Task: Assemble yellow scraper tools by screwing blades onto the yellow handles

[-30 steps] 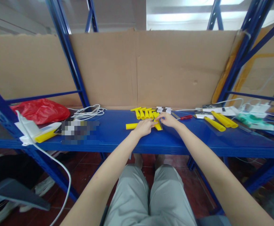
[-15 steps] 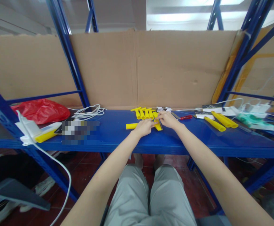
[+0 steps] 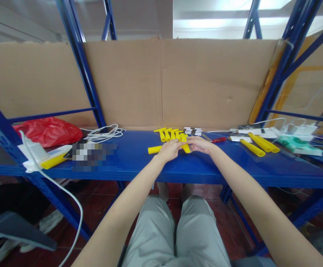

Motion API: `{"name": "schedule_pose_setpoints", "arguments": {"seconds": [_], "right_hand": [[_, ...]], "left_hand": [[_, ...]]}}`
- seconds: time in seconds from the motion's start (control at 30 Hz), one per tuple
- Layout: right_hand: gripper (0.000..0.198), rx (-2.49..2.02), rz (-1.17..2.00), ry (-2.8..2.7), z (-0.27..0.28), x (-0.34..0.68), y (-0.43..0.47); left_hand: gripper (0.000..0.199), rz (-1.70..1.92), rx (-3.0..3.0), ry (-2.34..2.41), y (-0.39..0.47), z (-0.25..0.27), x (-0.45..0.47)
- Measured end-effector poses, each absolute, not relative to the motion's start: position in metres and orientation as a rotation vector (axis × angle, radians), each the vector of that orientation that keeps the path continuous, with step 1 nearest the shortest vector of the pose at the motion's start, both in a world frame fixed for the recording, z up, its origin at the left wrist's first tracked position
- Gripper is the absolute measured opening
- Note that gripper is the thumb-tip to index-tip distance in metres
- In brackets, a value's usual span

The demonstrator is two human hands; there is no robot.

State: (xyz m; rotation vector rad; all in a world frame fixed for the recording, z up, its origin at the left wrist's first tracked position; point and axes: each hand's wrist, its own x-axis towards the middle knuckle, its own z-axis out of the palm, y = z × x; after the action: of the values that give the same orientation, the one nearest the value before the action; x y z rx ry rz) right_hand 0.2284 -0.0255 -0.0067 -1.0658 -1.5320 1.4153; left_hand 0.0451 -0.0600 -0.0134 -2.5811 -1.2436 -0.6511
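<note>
My left hand [image 3: 170,150] is closed around a yellow T-shaped tool [image 3: 153,150] lying sideways over the table. Its tube handle sticks out to the left of the hand, and its flared crosspiece shows between my hands. My right hand [image 3: 200,144] has its fingers together at the right edge of that crosspiece, by a thin greyish edge; the exact fingertip contact is partly hidden. Just behind my left hand, several similar yellow T-shaped tools [image 3: 167,135] lie in a row, their tube ends toward me.
Black-and-white small parts [image 3: 193,131] and a red-handled screwdriver [image 3: 219,139] lie behind my right hand. Yellow tubes [image 3: 252,147] are further right. On the left are a red plastic bag [image 3: 50,131] and a coiled white cable [image 3: 108,132]. Cardboard [image 3: 206,81] walls the back.
My right hand has shifted slightly down and turned, its fingers now lower beside the yellow crosspiece. My left hand stays on the handle with little movement.
</note>
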Motion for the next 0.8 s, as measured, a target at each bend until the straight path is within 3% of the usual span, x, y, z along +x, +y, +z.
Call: {"name": "schedule_pose_setpoints", "arguments": {"seconds": [0.13, 0.43, 0.63, 0.8], "right_hand": [[0.016, -1.065, 1.451, -1.445, -0.004, 0.228, -0.029], [0.01, -1.16, 1.426, -1.474, -0.009, 0.224, -0.032], [0.001, -1.111, 1.489, -1.455, -0.001, 0.23, -0.034], [0.01, -1.171, 1.061, -1.262, 0.001, 0.25, -0.015]], "left_hand": [[0.04, -0.699, -2.588, -1.277, -0.06, -0.015, 0.045], [0.044, -0.419, -2.6, -1.34, -0.065, -0.015, 0.049], [0.045, -0.518, -2.564, -1.449, -0.069, -0.004, 0.048], [0.046, -0.768, -2.498, -1.523, -0.069, 0.001, 0.044]]}}
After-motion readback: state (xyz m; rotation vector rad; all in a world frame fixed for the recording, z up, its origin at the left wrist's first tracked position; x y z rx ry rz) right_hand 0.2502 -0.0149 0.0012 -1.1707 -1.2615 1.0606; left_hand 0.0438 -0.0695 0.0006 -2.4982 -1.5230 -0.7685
